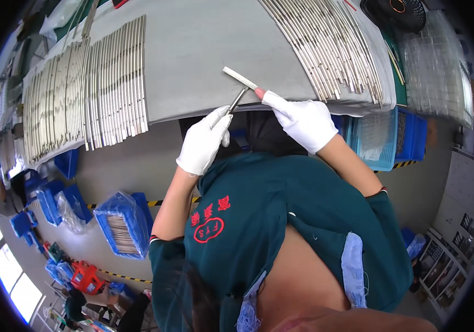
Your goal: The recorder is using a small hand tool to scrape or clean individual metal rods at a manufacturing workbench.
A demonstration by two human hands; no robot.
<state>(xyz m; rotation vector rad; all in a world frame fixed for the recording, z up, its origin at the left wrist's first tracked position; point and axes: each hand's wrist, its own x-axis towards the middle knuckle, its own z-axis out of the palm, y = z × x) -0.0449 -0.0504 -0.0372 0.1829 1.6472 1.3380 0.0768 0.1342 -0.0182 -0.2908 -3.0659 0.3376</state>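
White gloves cover both of my hands, just past the near edge of the table. My left hand (206,139) is closed around a short, shiny metal rod (238,101) that points up and to the right. In a pinch, my right hand (304,123) grips a narrow pale stick (239,77), slanting up to the left; one bare fingertip sticks out of that glove. The rod's upper end meets or nearly meets the stick's underside; which of the two I cannot tell. Whatever part of the rod lies inside my left hand is hidden.
A grey cloth (203,50) covers the table. Long metal rods (116,83) lie side by side at its left, and more rods (325,47) at its right. A black fan (394,14) stands far right. Blue bins (412,133) sit at right, and a bagged blue bin (123,227) lower left.
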